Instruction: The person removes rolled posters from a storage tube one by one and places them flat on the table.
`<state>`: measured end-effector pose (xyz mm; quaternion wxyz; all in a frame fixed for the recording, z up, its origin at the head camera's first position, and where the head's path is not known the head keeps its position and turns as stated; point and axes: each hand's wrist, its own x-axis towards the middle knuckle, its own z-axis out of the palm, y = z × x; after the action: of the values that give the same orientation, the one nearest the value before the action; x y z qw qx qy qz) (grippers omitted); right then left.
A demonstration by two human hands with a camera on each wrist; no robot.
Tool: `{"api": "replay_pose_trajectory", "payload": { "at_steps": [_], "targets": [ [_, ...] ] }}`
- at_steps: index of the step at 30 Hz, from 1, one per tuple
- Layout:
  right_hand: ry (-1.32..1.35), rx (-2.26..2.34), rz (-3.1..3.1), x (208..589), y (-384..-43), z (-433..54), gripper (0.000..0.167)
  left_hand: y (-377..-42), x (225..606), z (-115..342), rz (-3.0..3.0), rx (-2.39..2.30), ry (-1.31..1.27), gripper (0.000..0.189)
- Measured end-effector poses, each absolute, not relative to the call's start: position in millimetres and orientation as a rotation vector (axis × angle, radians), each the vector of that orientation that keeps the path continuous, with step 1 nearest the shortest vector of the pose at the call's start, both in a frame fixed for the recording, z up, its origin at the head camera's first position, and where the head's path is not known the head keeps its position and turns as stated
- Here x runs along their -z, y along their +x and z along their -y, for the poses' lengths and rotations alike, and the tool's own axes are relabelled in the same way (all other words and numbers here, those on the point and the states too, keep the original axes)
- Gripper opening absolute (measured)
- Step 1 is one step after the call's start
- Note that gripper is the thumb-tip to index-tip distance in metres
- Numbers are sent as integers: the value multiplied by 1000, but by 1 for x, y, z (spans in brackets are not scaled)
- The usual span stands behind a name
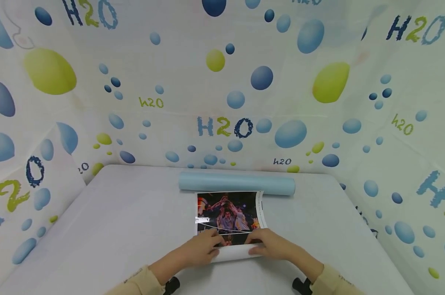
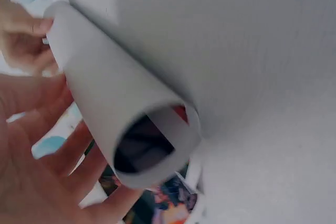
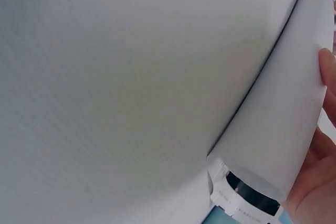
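A glossy poster [image 1: 241, 209] with a photo of people raising their arms lies on the white table, its near end curled into a white-backed roll [image 1: 233, 253]. My left hand [image 1: 202, 247] holds the roll's left part, with the thumb on the near side and the fingers over the printed face. On the right part, my right hand [image 1: 272, 244] grips in a similar way. The left wrist view looks into the roll's hollow end [image 2: 149, 148], where dark print shows inside. In the right wrist view, the white-bordered poster edge [image 3: 244, 200] sticks out below the roll.
Behind the poster a light blue cylinder [image 1: 237, 183] lies crosswise on the white table [image 1: 134, 221]. White sheeting [image 1: 185, 78] printed with blue and green drops and "H2O" lettering stands around the back and sides.
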<state>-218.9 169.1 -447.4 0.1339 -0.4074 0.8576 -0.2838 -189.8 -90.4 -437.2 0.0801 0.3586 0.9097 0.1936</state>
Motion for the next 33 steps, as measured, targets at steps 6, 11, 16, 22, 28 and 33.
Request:
{"api": "replay_pose_trajectory", "payload": {
  "at_steps": [6,11,16,22,28,33],
  "targets": [
    [-1215,708,-2572,450,-230,-169,22,-184,437,81,-2998,-163,1314,35],
    [-1245,509,-2719,454,-232,-166,26,-186,439,79,-3000,-171,1238,37],
    [-1307,421,-2850,455,-228,-163,26,-197,442,80,-2899,-242,1163,33],
    [-1299,375,-2866,454,-223,-162,47,-207,440,87,-2747,-524,1084,29],
    [-1323,490,-2778,448,-224,-162,25,-206,435,90,-2728,-579,1062,18],
    [-1204,565,-2728,443,-230,-161,17,-202,430,91,-2890,-380,1132,28]
  ]
}}
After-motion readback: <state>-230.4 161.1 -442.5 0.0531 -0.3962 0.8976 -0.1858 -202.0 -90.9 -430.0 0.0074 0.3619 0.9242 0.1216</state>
